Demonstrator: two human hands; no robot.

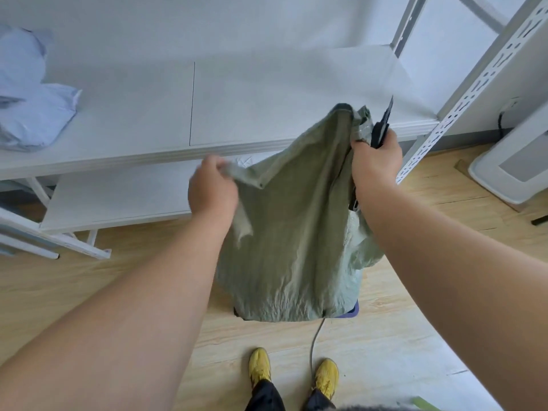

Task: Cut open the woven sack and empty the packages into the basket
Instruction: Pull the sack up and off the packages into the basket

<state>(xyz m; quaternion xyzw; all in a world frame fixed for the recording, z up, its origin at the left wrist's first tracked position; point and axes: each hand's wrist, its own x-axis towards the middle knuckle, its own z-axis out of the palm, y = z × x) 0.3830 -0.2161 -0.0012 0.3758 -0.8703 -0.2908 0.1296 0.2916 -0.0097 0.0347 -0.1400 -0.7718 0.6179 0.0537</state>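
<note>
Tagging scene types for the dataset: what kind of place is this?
Likely a small parcel sorting or storage room: white slotted-post metal shelving, pale poly mailer packages lying on a shelf, and a green woven sack held over a blue basket on wood-look flooring.

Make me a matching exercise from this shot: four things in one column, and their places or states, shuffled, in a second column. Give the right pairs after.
Things:
1. woven sack
2. knife
3. basket
4. pale blue packages

Places or states:
A. lying on the white shelf, far left
B. held up by both hands
C. on the floor, almost hidden under the sack
D. gripped in the right hand, blade up

Pairs: 1-B, 2-D, 3-C, 4-A
</note>
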